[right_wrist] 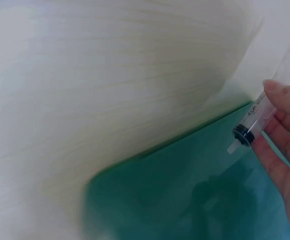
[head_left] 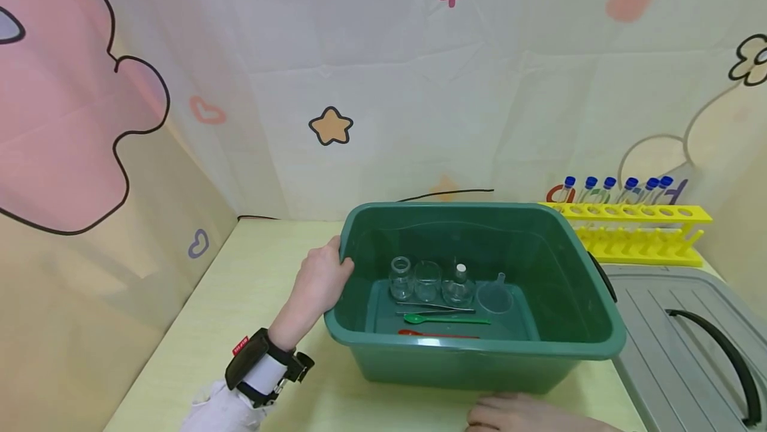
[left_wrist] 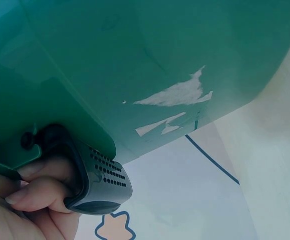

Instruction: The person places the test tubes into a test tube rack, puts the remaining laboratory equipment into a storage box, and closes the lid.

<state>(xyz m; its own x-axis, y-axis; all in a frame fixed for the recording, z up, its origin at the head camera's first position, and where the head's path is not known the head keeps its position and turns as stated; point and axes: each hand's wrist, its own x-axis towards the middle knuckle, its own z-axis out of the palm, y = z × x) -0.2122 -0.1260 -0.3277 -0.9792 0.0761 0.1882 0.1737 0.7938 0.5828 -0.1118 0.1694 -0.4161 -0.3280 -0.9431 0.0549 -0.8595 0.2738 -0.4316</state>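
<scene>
A green plastic tub [head_left: 467, 349] stands on the table. My left hand [head_left: 320, 275] is at its left side, fingers curled through the dark side handle [left_wrist: 105, 175] in the left wrist view. Near the tub's front wall, my right hand [head_left: 521, 413] pinches a clear syringe [right_wrist: 259, 117] with a black plunger seal, its nozzle pointing toward the tub in the right wrist view. In the tub stand a glass jar [head_left: 401, 279], a beaker [head_left: 427, 282] and a round glass bottle [head_left: 458, 291] with a white top. Beside them lie a clear funnel [head_left: 496, 295], metal tweezers [head_left: 434, 310], a green spoon [head_left: 449, 319] and a red one.
Behind the tub at right, a yellow rack [head_left: 641, 255] holds several blue-capped test tubes [head_left: 608, 186]. A grey lid [head_left: 665, 352] with a black handle lies on the table's right side. A printed cloth [head_left: 383, 72] backs the table [head_left: 240, 325].
</scene>
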